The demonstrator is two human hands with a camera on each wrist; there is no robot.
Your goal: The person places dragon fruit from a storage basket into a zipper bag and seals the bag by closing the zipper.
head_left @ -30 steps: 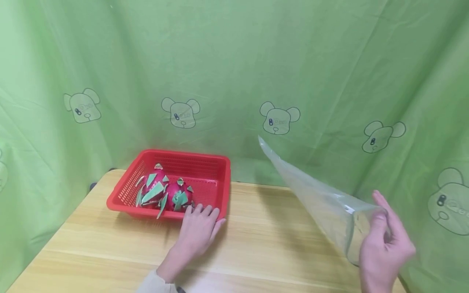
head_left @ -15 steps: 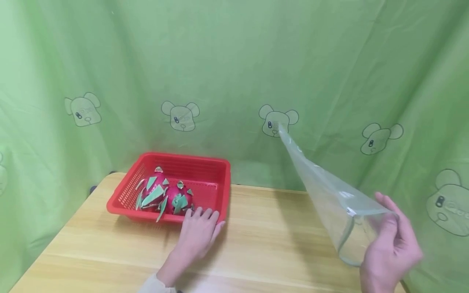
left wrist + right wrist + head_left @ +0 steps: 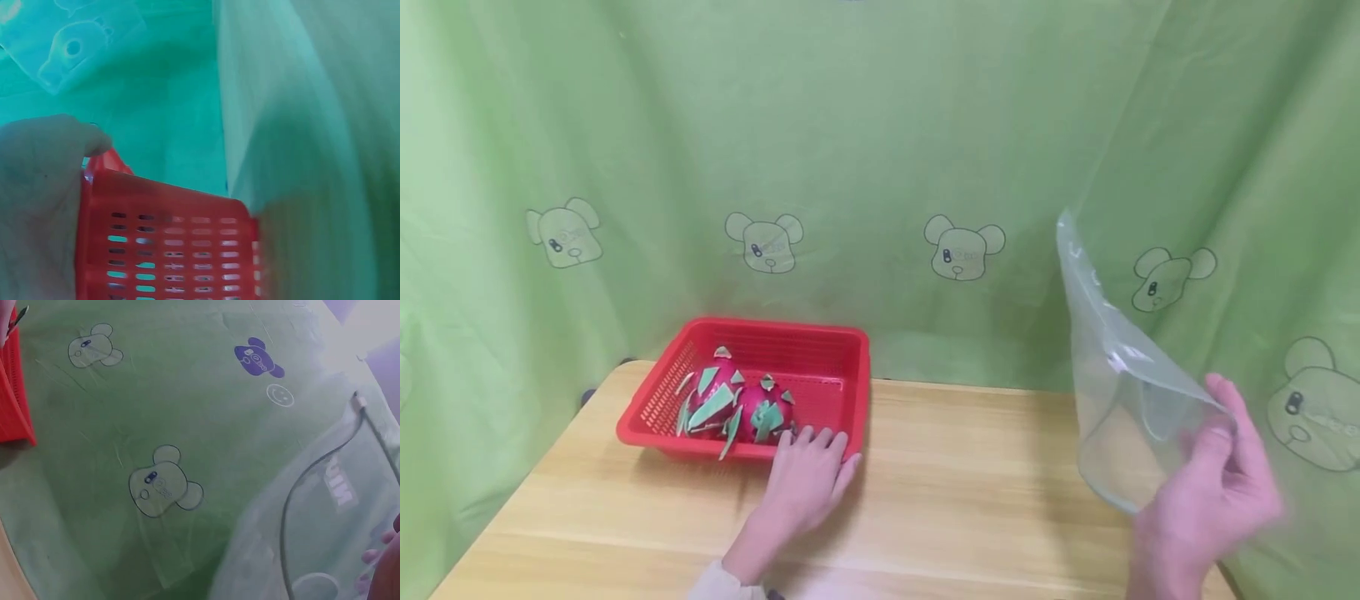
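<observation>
Two dragon fruits, one dragon fruit (image 3: pixel 715 390) at the left and another dragon fruit (image 3: pixel 765 411) beside it, lie in a red plastic basket (image 3: pixel 820 354) on the table. My left hand (image 3: pixel 807 477) holds the basket's front rim, fingers hooked over it; the left wrist view shows the slotted basket wall (image 3: pixel 181 237) close by. On the right, my right hand (image 3: pixel 1210 492) pinches a translucent zipper bag (image 3: pixel 1120 408) by its edge, thumb against fingers. The bag hangs in the air with its mouth spread. Its dark zipper and slider (image 3: pixel 359 402) show in the right wrist view.
The wooden table (image 3: pixel 955 475) runs back to a green curtain (image 3: pixel 865 125) printed with bear heads. That curtain also closes in both sides. A small dark object (image 3: pixel 587 397) shows at the table's left edge.
The far corner of the zipper bag has swung up and to the right, and its mouth has spread wider. My right hand has shifted slightly right. The left hand and basket stay put.
</observation>
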